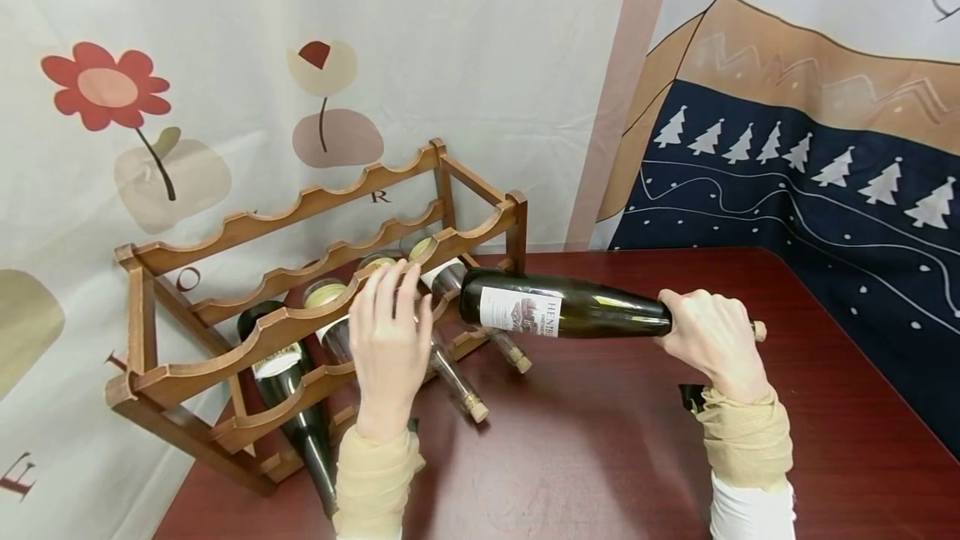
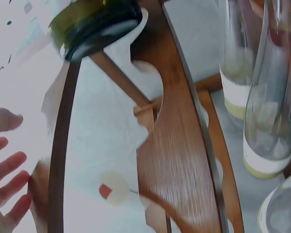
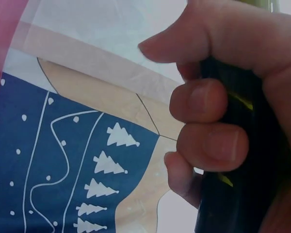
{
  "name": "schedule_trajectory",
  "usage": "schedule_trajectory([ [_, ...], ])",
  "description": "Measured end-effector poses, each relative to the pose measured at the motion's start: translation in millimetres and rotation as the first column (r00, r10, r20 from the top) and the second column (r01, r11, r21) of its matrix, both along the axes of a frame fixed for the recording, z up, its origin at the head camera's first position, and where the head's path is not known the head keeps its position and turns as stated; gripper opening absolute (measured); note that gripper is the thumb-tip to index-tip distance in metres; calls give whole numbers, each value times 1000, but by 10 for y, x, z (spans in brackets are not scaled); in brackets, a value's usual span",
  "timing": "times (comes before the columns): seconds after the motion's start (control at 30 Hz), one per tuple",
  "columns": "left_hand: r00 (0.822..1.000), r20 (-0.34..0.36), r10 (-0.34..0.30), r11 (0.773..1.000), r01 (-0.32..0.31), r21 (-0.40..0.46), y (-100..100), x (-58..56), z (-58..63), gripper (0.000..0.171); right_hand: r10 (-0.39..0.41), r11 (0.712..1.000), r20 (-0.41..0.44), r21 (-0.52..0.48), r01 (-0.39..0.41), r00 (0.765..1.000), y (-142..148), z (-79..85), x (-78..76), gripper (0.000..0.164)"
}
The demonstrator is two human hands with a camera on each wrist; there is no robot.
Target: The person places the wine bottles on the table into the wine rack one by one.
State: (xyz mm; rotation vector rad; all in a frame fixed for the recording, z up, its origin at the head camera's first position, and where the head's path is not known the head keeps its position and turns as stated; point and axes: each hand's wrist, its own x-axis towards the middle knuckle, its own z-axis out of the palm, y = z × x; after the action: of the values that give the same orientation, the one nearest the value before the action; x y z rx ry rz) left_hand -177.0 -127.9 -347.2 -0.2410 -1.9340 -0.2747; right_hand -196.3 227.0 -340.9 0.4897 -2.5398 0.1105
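Note:
My right hand [image 1: 712, 340] grips a dark green wine bottle [image 1: 585, 304] round its neck, the cork end sticking out past the hand. The bottle lies nearly level in the air, its white label facing me and its base at the right part of the wooden wine rack [image 1: 516, 232]. In the right wrist view the fingers [image 3: 211, 145] curl round the dark neck [image 3: 242, 194]. My left hand [image 1: 390, 340] is raised at the rack's front top rail, fingers extended and holding nothing. In the left wrist view its fingers [image 2: 9, 170] are apart from the bottle's base [image 2: 97, 24].
On the rack's lower level lie another dark bottle [image 1: 281, 373] at the left and several clear, corked bottles [image 1: 453, 377], necks slanting toward me. The rack stands on a dark red table [image 1: 570, 457] against a printed curtain [image 1: 487, 48].

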Motion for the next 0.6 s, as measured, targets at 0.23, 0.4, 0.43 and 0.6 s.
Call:
schedule_trajectory([
  [0.23,989,-14,144,985,-142,96,-146,34,36,32,-37,999,35,-25,38,999,11,3,2,18],
  [0.4,989,21,149,982,-150,111,-195,39,33,31,-49,998,82,-42,52,995,-5,-6,-19,18],
  [0.43,990,24,141,984,-143,108,-198,38,32,31,-51,997,91,-46,55,995,-8,-6,-22,18],
  [0.6,993,22,115,988,-117,104,-199,32,29,30,-54,996,117,-61,61,992,-24,-4,-25,20],
])
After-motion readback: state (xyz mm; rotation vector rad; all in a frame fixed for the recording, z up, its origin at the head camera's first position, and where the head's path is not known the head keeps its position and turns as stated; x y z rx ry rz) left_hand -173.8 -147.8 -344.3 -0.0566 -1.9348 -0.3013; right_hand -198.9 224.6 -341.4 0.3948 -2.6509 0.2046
